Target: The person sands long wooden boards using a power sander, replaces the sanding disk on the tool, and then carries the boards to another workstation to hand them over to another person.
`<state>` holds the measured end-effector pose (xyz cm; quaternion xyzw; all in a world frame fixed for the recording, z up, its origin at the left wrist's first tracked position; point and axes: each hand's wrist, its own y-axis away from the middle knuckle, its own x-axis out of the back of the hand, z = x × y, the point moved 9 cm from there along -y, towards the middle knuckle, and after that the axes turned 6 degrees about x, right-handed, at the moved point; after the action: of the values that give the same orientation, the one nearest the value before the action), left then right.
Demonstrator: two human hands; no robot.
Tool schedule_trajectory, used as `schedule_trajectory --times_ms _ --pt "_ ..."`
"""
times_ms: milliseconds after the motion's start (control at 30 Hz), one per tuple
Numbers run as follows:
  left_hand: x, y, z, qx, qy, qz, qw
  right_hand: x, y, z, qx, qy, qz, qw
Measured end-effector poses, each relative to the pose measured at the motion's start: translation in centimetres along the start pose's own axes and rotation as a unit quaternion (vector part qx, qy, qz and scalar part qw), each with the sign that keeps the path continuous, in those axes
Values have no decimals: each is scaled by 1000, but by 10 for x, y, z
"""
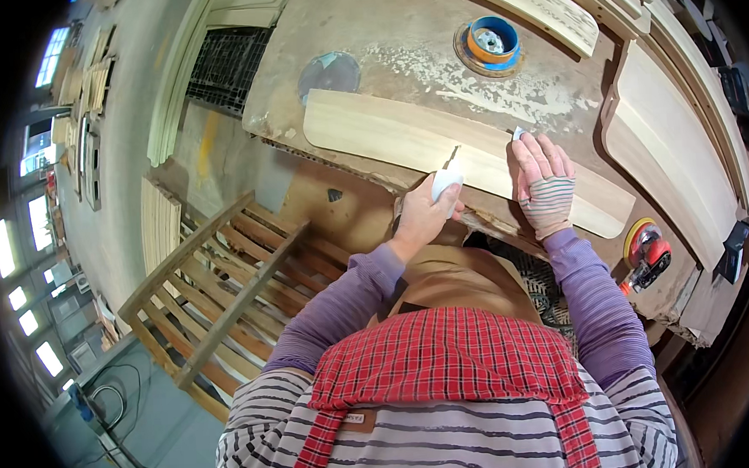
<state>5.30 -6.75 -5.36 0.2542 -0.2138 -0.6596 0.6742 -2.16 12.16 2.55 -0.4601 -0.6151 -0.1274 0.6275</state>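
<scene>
A long pale wooden board (378, 135) with rounded ends lies slantwise across the workbench, near its front edge. My left hand (425, 213) is closed round a white object (445, 182) at the board's near edge. A thin dark tip sticks out from it over the wood; its exact kind I cannot make out. Over the right half of the board, my right hand (545, 183) has its fingers bent and held together. A striped wrap covers its palm. At its fingertips shows a small pale piece (517, 132), mostly hidden by the fingers.
On the workbench (398, 29) sit a blue and orange ring-shaped roll (491, 43), a round grey disc (329, 74) and a red sander (649, 258). Curved wooden panels (670, 142) line the right side. A slatted wooden rack (225, 284) stands at lower left.
</scene>
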Motion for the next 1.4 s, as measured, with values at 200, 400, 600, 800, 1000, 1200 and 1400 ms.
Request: schedule_trajectory --times_ms 200,400,600,800,1000,1200,1400 --pt "-3 0 15 3 7 -14 1000 2 -1 2 -4 0 1 1000" --pt "-2 -61 74 -88 -3 20 996 8 -4 -1 -11 -12 21 1000" --pt "-13 -132 166 -317 -179 163 917 25 -12 -5 -26 -59 61 996" --pt "-29 -163 214 -342 -209 204 893 99 31 48 -124 -141 122 975" --pt "-17 -185 217 -351 -136 192 907 237 252 179 -570 -173 412 690" --pt "-30 -187 230 -322 -231 222 891 313 454 301 -712 72 345 607" --pt "-58 -163 229 -257 -331 199 886 237 291 245 -550 21 132 825"
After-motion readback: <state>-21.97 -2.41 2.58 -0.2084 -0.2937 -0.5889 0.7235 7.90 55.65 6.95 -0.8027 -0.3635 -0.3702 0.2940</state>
